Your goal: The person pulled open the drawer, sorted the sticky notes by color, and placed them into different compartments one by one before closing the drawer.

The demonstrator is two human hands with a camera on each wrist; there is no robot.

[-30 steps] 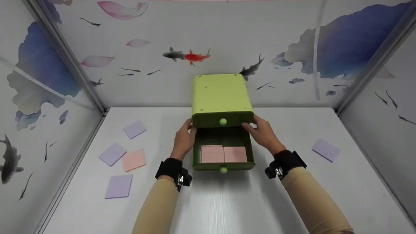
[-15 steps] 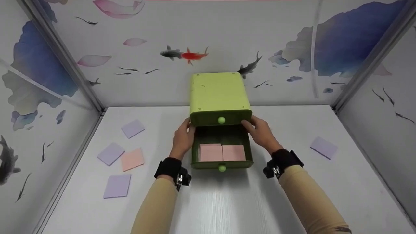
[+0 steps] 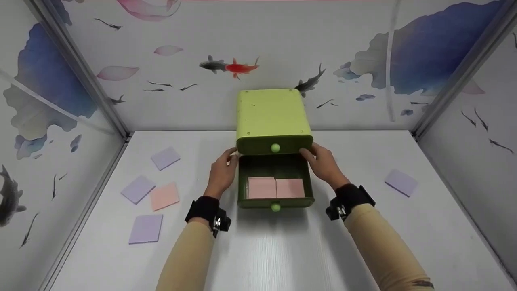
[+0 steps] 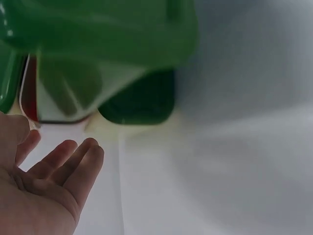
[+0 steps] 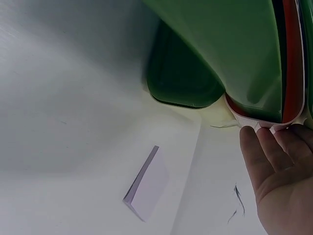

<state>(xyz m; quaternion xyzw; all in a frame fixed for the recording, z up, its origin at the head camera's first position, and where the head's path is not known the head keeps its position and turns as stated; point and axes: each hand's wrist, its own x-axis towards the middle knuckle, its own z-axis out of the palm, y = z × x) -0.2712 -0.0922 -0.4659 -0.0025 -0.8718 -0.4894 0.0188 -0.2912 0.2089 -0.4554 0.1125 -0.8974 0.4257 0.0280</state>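
Hidden parts: back of the open drawer (image 3: 276, 184) tucked under the green box (image 3: 273, 117); inside of the shut top drawer (image 3: 274, 146) not seen.
Blurry bits: both wrist views too close and soft; green box fills the top, red and white edges hard to name.
Cut off: left hand (image 4: 41, 191) only partly in the left wrist view, right hand (image 5: 276, 176) only partly in the right wrist view.
Green box: at the back middle of the white table (image 3: 274, 250), close to the fish wall (image 3: 258, 44).
Open drawer: bottom one, pulled out toward the person, round knob (image 3: 275, 207) at the front.
In the drawer: two pink pads (image 3: 276, 188) lying flat, side by side, touching.
Left hand: just left of the drawer, near the box's front corner, fingers straight and loose, palm bare; maybe not touching the box, hard to tell.
Right hand: at the box's right front corner, fingers straight and close together, tips against the box edge.
On the table, left: three purple pads (image 3: 138, 188) and one orange pad (image 3: 164, 196), well apart from the box.
On the table, right: one purple pad (image 3: 400, 182), alone.
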